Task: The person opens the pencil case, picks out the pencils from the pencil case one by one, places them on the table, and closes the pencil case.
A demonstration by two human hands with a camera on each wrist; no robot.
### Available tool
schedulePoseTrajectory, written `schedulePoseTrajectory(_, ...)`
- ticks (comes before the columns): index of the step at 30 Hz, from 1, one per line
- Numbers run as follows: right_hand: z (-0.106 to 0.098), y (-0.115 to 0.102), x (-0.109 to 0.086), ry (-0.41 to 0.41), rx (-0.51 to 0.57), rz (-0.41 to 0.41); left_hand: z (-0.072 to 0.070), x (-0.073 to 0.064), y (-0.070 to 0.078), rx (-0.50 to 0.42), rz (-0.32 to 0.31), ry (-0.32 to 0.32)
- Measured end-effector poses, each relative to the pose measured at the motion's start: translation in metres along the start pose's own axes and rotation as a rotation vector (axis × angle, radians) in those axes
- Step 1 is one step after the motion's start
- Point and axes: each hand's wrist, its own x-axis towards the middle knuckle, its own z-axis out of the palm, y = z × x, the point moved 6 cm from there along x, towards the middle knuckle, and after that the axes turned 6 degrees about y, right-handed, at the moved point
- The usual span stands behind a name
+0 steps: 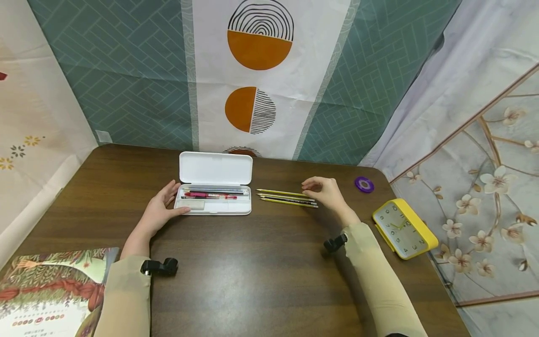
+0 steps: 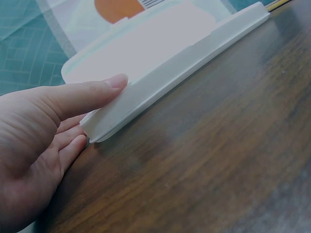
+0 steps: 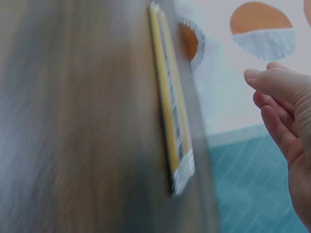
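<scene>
A white pencil case (image 1: 214, 207) lies with its lid (image 1: 216, 168) raised. Inside are pencils, a red pen (image 1: 210, 195) and a pale block like an eraser (image 1: 191, 204). My left hand (image 1: 161, 206) holds the case's left end; in the left wrist view its thumb (image 2: 97, 94) rests along the front wall and the other fingers are at the corner. Several yellow and black pencils (image 1: 288, 198) lie side by side to the right of the case. Over their blunt ends hovers my right hand (image 1: 326, 193), fingers loosely bent, with nothing held; the right wrist view shows it apart from the pencils.
On the right of the brown table (image 1: 252, 281) are a yellow alarm clock (image 1: 404, 229) and a purple ring-shaped object (image 1: 364, 184). An illustrated booklet (image 1: 50, 292) lies at the front left, partly behind the left sleeve. Patterned cloth hangs behind the table.
</scene>
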Motion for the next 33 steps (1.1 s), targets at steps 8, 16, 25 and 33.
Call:
schedulePoseTrajectory(8,0.011,-0.025,0.027,0.054,0.044,-0.077,-0.001,0.0,0.0,-0.001,0.005,-0.003)
schedulePoseTrajectory(16,0.037,-0.038,0.05,0.06,0.123,-0.046,0.0,0.001,-0.002,-0.007,0.004,0.0)
schedulePoseTrajectory(25,0.08,-0.055,0.069,-0.006,0.181,-0.025,0.001,0.0,-0.003,-0.017,0.017,0.003)
schedulePoseTrajectory(33,0.115,-0.071,0.077,-0.079,0.182,-0.047,-0.001,0.0,-0.003,-0.009,0.012,0.005)
